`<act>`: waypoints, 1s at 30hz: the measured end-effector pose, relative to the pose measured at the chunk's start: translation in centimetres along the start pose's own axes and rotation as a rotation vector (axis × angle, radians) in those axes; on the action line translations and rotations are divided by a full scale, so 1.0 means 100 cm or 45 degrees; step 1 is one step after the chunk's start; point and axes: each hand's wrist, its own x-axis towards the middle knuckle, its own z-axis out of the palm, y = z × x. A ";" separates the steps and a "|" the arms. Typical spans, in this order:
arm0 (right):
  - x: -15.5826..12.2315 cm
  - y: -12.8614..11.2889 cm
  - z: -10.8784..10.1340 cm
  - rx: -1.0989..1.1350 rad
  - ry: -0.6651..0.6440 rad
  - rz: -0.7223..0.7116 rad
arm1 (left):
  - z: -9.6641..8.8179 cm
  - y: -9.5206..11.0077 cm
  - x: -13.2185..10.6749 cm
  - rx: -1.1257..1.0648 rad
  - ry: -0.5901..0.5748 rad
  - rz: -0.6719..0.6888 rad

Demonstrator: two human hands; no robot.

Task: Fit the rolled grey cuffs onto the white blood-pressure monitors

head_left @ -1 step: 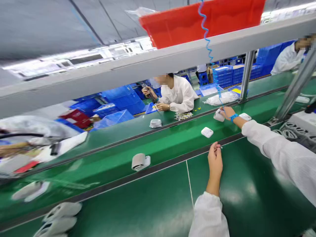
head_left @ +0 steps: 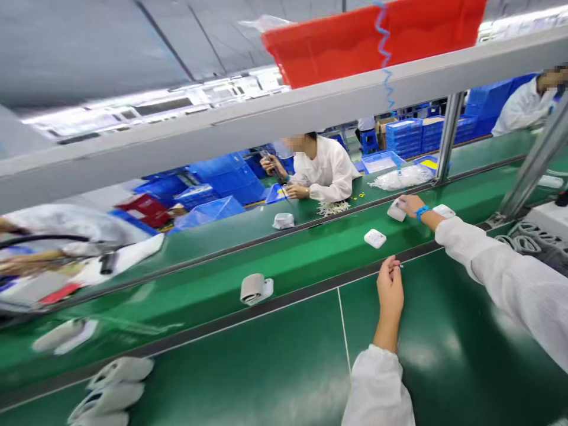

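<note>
My right hand (head_left: 412,206), with a blue wrist band, reaches over the green conveyor belt (head_left: 306,254). It is closed on a pale grey rolled strap (head_left: 396,211). Beside that wrist lies a white flat piece (head_left: 444,211). Another white rounded plate (head_left: 375,238) rests on the belt, between my two hands. My left hand (head_left: 390,283) is over the near edge of the belt, its fingers curled together. A tiny pale bit shows by its fingertips; what they hold, if anything, I cannot make out.
Farther left on the belt sits a grey rolled strap with a white piece (head_left: 256,289). Several grey straps (head_left: 110,393) lie at the near left, more (head_left: 528,236) at the right. A metal post (head_left: 449,136) and overhead shelf (head_left: 222,130) stand ahead. A co-worker (head_left: 331,168) sits opposite.
The whole picture has shifted slightly to the right. Both hands keep nearly the same pose, and the strap stays in my right hand.
</note>
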 end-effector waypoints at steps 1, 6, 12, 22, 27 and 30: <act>0.001 -0.004 0.002 -0.001 0.000 -0.003 | 0.001 0.000 0.000 0.002 0.004 0.000; -0.005 -0.050 0.026 0.004 0.069 -0.112 | 0.005 -0.004 0.002 -0.019 0.023 0.007; -0.057 -0.133 0.083 0.042 -0.115 -0.322 | 0.010 -0.002 0.002 -0.151 0.230 0.057; -0.154 -0.116 0.079 0.607 -0.052 -0.493 | -0.018 0.012 0.017 0.000 0.693 0.108; -0.235 -0.089 0.070 1.280 -0.119 -0.068 | -0.008 0.018 0.005 0.213 0.047 0.350; -0.256 -0.084 0.058 1.554 -0.344 0.302 | -0.002 0.029 -0.005 0.381 -0.183 0.488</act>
